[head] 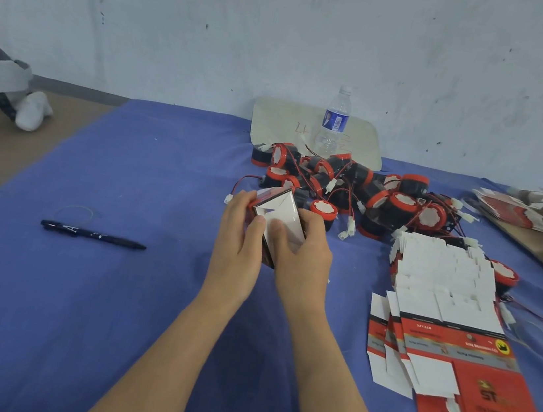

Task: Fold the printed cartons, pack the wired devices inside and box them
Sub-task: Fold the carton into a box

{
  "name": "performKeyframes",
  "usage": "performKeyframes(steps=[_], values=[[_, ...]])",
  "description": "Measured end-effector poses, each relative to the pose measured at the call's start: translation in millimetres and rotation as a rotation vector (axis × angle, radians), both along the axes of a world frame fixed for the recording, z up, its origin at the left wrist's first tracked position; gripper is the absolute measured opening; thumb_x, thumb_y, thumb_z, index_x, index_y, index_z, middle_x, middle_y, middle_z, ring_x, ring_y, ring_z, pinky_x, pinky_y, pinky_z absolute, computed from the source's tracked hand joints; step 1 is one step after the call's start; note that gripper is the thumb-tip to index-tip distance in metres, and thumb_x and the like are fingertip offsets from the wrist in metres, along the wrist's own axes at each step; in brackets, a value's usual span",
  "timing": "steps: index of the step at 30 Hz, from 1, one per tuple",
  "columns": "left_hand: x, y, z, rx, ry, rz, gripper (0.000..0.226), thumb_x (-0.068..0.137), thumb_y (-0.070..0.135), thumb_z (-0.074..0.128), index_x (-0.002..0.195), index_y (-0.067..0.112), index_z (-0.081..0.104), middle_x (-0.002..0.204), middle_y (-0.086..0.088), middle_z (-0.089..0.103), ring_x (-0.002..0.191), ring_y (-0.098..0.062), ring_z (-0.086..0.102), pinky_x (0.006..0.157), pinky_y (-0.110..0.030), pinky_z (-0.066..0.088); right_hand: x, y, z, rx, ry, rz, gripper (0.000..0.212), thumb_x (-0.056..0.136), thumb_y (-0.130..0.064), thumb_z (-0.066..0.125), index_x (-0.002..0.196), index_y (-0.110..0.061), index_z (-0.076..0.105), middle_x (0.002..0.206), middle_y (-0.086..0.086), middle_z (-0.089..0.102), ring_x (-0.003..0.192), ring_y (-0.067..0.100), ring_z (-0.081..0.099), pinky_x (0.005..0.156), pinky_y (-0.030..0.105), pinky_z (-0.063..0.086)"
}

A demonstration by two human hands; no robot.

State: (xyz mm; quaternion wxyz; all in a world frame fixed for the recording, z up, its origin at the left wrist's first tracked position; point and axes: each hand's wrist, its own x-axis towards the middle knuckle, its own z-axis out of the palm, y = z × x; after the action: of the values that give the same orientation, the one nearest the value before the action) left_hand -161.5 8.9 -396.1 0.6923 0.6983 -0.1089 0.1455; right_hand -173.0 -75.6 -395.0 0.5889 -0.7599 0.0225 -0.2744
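On a blue cloth (114, 289), flat printed cartons (446, 332) are spread at the near right, red faces and white flaps overlapping. Mid-table, a half-folded carton (284, 218) is gripped between the left hand (239, 246) and the right hand (305, 255) — thumbs pressed on its white flap, fingers curled round its sides — with a pen (92, 234) lying well to the left. Just beyond, red-and-black wired devices (351, 188) are heaped, and a bottle (334, 121) is stood behind them by the wall.

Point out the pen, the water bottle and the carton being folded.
pen (93, 235): head view, middle of the barrel.
water bottle (334, 121): head view, on the blue label.
carton (284, 212): head view, on its white flap.
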Motion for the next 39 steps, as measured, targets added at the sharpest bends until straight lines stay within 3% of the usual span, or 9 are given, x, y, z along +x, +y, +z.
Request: performKeyframes(steps=[8, 15, 20, 22, 27, 30, 34, 37, 39], values=[[1.9, -1.4, -5.9, 0.060, -0.028, 0.024, 0.040, 0.102, 0.015, 0.037, 0.142, 0.018, 0.038, 0.150, 0.000, 0.035, 0.138, -0.013, 0.034, 0.109, -0.023, 0.033, 0.5, 0.1, 0.4, 0.015, 0.008, 0.004, 0.023, 0.094, -0.019, 0.059, 0.109, -0.035, 0.052, 0.099, -0.019, 0.060, 0.093, -0.001, 0.059, 0.073, 0.011, 0.049], [0.7, -2.1, -8.5, 0.100, -0.116, 0.026, 0.037, 0.102, 0.013, 0.038, 0.134, 0.029, 0.036, 0.133, 0.018, 0.036, 0.113, 0.030, 0.031, 0.088, 0.006, 0.026, 0.2, -0.2, 0.6, 0.037, 0.017, -0.003, 0.030, 0.094, -0.017, 0.057, 0.122, -0.026, 0.056, 0.113, -0.008, 0.063, 0.104, 0.009, 0.060, 0.086, 0.029, 0.053], [6.2, 3.9, -7.7, 0.029, -0.035, 0.079, 0.046, 0.104, 0.019, 0.033, 0.149, 0.023, 0.025, 0.151, 0.010, 0.029, 0.136, -0.001, 0.031, 0.103, -0.009, 0.030, 1.2, 2.7, 2.0, 0.027, -0.027, 0.017, 0.028, 0.100, -0.025, 0.046, 0.125, -0.027, 0.059, 0.120, -0.011, 0.061, 0.108, 0.003, 0.057, 0.087, 0.016, 0.048], [6.1, 4.3, -6.7, -0.011, -0.003, 0.066, 0.045, 0.103, 0.024, 0.034, 0.148, 0.024, 0.028, 0.147, 0.008, 0.036, 0.132, -0.006, 0.040, 0.095, -0.006, 0.037, 1.3, 3.7, 2.0, 0.020, -0.019, 0.023, 0.026, 0.099, -0.029, 0.048, 0.123, -0.028, 0.058, 0.115, -0.015, 0.062, 0.103, 0.000, 0.059, 0.079, 0.008, 0.046], [-0.7, -0.2, -4.5, 0.113, -0.107, 0.058, 0.045, 0.102, 0.027, 0.039, 0.146, 0.023, 0.032, 0.128, 0.027, 0.036, 0.111, 0.025, 0.038, 0.085, 0.007, 0.030, 1.9, 0.9, 0.2, -0.002, 0.028, 0.010, 0.032, 0.096, -0.031, 0.053, 0.127, -0.024, 0.053, 0.101, -0.016, 0.065, 0.089, -0.005, 0.061, 0.065, 0.003, 0.044], [-0.4, -0.6, -5.1, 0.167, -0.165, 0.085, 0.043, 0.102, 0.021, 0.039, 0.145, 0.020, 0.035, 0.124, 0.025, 0.036, 0.105, 0.034, 0.033, 0.084, 0.008, 0.028, 2.6, 1.2, -0.2, -0.005, 0.032, 0.037, 0.037, 0.097, -0.027, 0.052, 0.134, -0.023, 0.049, 0.115, -0.007, 0.066, 0.100, 0.005, 0.062, 0.076, 0.011, 0.049], [1.0, 0.6, -7.0, 0.198, -0.189, 0.118, 0.043, 0.103, 0.018, 0.038, 0.146, 0.020, 0.035, 0.136, 0.019, 0.037, 0.120, 0.015, 0.035, 0.092, 0.004, 0.028, 2.9, -0.9, -1.7, -0.036, 0.029, 0.087, 0.040, 0.098, -0.023, 0.051, 0.137, -0.023, 0.047, 0.123, -0.009, 0.063, 0.108, 0.003, 0.059, 0.085, 0.010, 0.047], [2.4, 2.2, -7.1, 0.198, -0.185, 0.139, 0.044, 0.103, 0.019, 0.037, 0.147, 0.020, 0.033, 0.149, 0.006, 0.037, 0.137, -0.007, 0.034, 0.106, -0.014, 0.031, 3.5, 0.6, -1.7, -0.016, 0.033, 0.152, 0.039, 0.101, -0.026, 0.044, 0.140, -0.021, 0.044, 0.127, -0.008, 0.060, 0.112, 0.002, 0.057, 0.089, 0.013, 0.046], [3.4, 3.0, -6.0, 0.156, -0.157, 0.137, 0.044, 0.103, 0.020, 0.035, 0.147, 0.021, 0.032, 0.149, 0.006, 0.037, 0.135, -0.004, 0.035, 0.105, -0.013, 0.030, 2.7, 3.7, 0.0, 0.060, 0.032, 0.199, 0.042, 0.103, -0.029, 0.037, 0.144, -0.022, 0.040, 0.135, -0.008, 0.054, 0.120, 0.002, 0.052, 0.096, 0.016, 0.044]])
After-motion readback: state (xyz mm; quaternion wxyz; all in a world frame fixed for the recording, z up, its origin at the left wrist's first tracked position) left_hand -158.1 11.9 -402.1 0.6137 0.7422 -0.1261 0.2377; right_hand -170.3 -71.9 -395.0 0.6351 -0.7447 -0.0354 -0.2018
